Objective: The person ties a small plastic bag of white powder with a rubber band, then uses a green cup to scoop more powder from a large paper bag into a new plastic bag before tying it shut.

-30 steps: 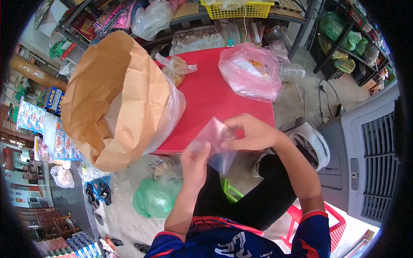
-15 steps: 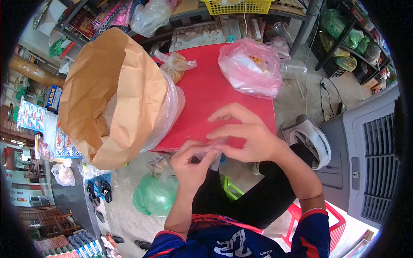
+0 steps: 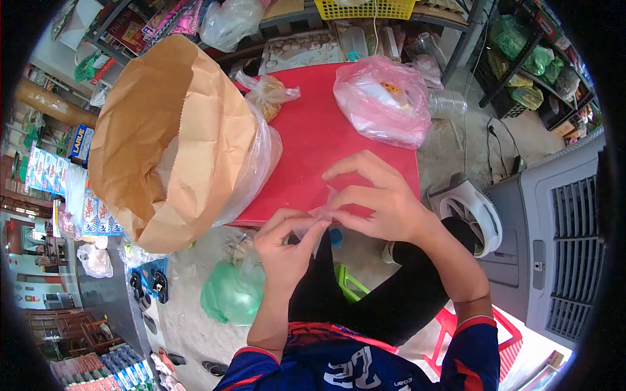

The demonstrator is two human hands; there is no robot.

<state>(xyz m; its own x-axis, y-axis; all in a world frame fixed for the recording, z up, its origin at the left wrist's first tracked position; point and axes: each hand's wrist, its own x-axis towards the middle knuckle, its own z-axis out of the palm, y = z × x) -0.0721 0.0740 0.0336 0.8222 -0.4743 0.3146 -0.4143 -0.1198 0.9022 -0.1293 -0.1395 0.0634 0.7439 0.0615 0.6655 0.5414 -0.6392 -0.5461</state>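
Note:
My left hand point(image 3: 284, 246) and my right hand point(image 3: 375, 205) meet over the near edge of the red table point(image 3: 306, 156). Between their pinched fingertips is a small, thin clear plastic bag point(image 3: 319, 218). The thumb and index finger of each hand grip it, while the other right fingers are spread. To the left stands a large open brown paper bag point(image 3: 212, 143) with clear plastic around its outside. A knotted clear bag of yellowish food point(image 3: 268, 96) lies beside it. At the table's far right rests a pink plastic bag point(image 3: 381, 104) with white contents.
Below the table's left side, a green plastic bag point(image 3: 231, 293) lies on the floor. A grey air cooler point(image 3: 515, 241) stands at the right. Shelves with a yellow basket point(image 3: 365, 9) run behind the table. A green stool point(image 3: 349, 281) shows between my legs.
My hands have shifted slightly, the left one a little to the left and the right one a little upward and to the right. The thin plastic stays between their fingertips.

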